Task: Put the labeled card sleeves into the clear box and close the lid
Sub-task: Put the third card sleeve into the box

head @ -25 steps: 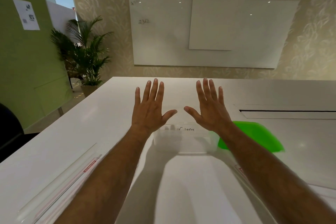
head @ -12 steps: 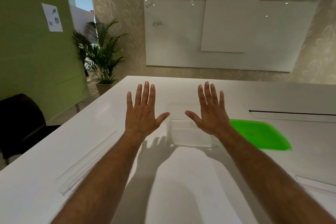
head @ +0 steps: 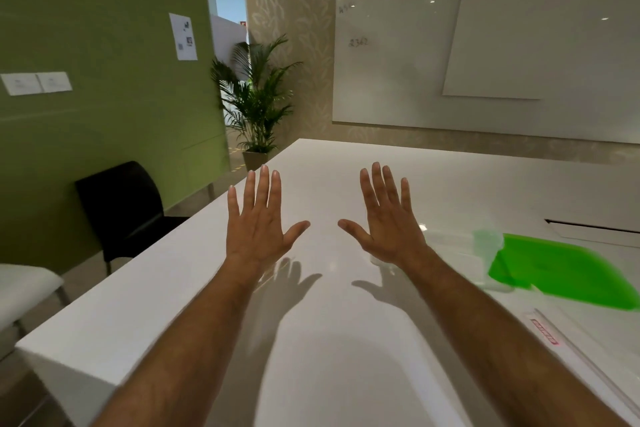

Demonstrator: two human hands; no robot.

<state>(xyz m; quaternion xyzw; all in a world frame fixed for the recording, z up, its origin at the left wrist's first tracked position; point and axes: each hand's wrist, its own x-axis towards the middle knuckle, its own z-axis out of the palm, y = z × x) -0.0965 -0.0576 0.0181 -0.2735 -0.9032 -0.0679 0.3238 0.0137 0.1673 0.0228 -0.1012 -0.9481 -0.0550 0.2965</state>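
We hold both bare hands out above the glossy white rectangular table [head: 329,340], palms down and holding nothing. Our left hand [head: 258,229] is spread flat, fingers straight and slightly fanned, thumb angled inward. Our right hand [head: 388,224] mirrors it, fingers straight, thumb pointing toward the left one; the two thumbs stay apart, with a bare strip of table between them. Shadows of both hands fall on the tabletop just beneath the wrists.

The clear plastic box [head: 460,253] sits on the table just right of our right wrist, partly hidden behind it and blurred; we cannot tell whether its lid is on or what it contains. Touching or overlapping its right side lies a bright green flat plastic sheet [head: 561,274], also blurred. Nearer to us along the right edge lies a clear sleeve with a red-printed label [head: 545,333].

A black plastic chair [head: 121,204] stands left of the table against the green wall [head: 97,45]. A potted palm plant [head: 258,100] stands beyond the far left corner, and a white glass board [head: 394,62] with faint handwriting hangs on the patterned wall.
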